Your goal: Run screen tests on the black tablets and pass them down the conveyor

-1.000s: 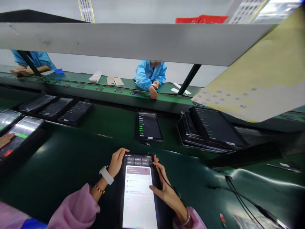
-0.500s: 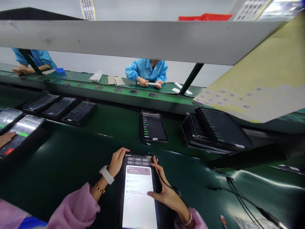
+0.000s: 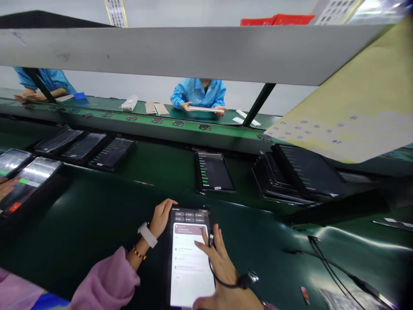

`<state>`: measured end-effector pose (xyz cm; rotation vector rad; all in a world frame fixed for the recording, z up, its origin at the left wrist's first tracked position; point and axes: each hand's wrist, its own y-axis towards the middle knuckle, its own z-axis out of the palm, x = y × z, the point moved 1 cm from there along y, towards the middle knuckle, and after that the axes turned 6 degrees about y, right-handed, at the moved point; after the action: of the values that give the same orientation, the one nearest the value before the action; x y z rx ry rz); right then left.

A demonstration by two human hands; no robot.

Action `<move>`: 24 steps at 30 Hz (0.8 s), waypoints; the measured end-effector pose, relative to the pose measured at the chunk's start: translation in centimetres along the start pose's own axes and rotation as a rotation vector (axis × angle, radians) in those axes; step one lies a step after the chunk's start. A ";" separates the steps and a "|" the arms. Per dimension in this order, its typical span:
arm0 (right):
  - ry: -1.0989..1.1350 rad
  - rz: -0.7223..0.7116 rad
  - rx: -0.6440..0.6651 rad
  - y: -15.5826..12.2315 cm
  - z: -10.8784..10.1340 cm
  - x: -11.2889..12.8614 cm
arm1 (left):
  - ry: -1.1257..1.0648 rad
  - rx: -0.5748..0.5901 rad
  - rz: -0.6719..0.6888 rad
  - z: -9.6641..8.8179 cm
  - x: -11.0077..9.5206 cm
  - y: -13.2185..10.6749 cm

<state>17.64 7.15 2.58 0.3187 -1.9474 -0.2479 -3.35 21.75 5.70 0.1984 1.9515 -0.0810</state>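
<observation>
A tablet (image 3: 189, 275) with a lit white screen lies upright on the dark green belt (image 3: 97, 215) right in front of me. My left hand (image 3: 162, 216) grips its upper left edge, fingers curled over the corner. My right hand (image 3: 217, 258) is spread flat over the screen's right side, fingers stretched out and touching the glass, with a thin black cable looped round the wrist. I wear a white watch (image 3: 147, 234) and a bead bracelet on my left wrist.
More dark tablets lie on the belt: one (image 3: 213, 171) just beyond mine, a stack (image 3: 300, 174) at the right, three (image 3: 85, 146) at the left. Another person's hand (image 3: 7, 187) touches a tablet at far left. Across the line a worker in blue (image 3: 198, 92) holds a tablet. Cables (image 3: 335, 271) trail right.
My right hand moved from gripping the tablet's right edge onto the screen, fingers now spread. The tablets on the belt drifted right. The worker opposite lifted a tablet.
</observation>
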 end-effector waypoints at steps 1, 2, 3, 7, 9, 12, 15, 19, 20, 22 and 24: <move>0.000 -0.005 0.013 -0.6 0.5 -0.7 | 0.000 0.000 0.003 0.0 0.0 0.0; -0.002 -0.012 0.045 -1.1 0.8 -1.5 | 0.000 -0.001 0.007 0.1 0.0 0.0; -0.011 -0.025 0.080 -1.5 0.9 -2.1 | 0.000 -0.001 0.010 0.1 0.0 0.0; -0.125 -0.036 0.143 -0.4 -1.7 -2.3 | -0.005 0.010 0.018 0.0 0.1 0.0; -0.200 0.018 0.049 1.4 -3.8 -1.3 | -0.009 0.023 0.024 0.0 0.1 0.0; -0.177 0.105 -0.161 3.5 -5.4 0.2 | -0.014 0.043 0.037 -0.1 0.0 0.0; -0.021 0.161 -0.127 3.6 -4.8 0.8 | -0.008 0.044 0.046 -0.2 -0.1 0.0; 0.041 0.108 0.050 2.1 -3.1 1.2 | 0.005 0.037 0.028 -0.1 -0.1 0.0; 0.041 0.092 0.091 1.8 -2.9 1.4 | 0.006 0.038 0.023 -0.1 -0.1 0.0; 0.045 0.076 0.152 1.5 -2.6 1.8 | 0.008 0.041 0.016 0.0 -0.2 -0.1; 0.028 0.064 0.173 1.4 -2.5 2.0 | 0.008 0.042 0.010 0.0 -0.3 -0.2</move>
<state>19.06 7.79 5.70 0.3701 -1.9518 -0.0327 -3.30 21.58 5.99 0.2371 1.9577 -0.1149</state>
